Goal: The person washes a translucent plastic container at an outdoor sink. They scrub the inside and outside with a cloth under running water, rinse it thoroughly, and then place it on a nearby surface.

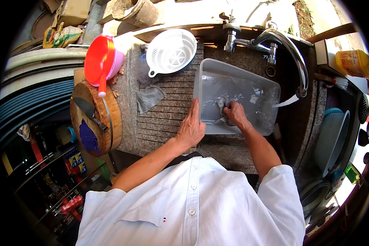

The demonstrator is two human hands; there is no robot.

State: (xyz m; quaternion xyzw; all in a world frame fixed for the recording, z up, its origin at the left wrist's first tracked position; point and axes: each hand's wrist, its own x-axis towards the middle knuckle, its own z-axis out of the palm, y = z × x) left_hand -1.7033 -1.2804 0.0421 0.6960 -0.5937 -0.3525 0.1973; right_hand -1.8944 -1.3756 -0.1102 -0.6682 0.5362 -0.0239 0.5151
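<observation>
A translucent plastic bin [258, 83] with wet, whitish patches inside lies tilted over the stone sink. My left hand [192, 129] braces the bin's left wall, fingers along its outside. Inside the bin, my right hand [236, 114] grips a wet grey scrubbing cloth [222, 106] against the bottom. Water runs from the curved chrome faucet [301, 67] at the bin's right end. A second grey mesh cloth [150, 99] rests on the ribbed stone drainboard [160, 126], left of the bin. Behind that cloth sits a white plastic colander [172, 50].
At left, a round wooden chopping block [115, 123] carries a cleaver [84, 107]; a red plastic dipper [100, 58] stands behind it. A brush [338, 82], a yellow bottle [353, 64] and a grey-blue basin [332, 141] are at right. The sink drain [270, 71] shows behind the bin.
</observation>
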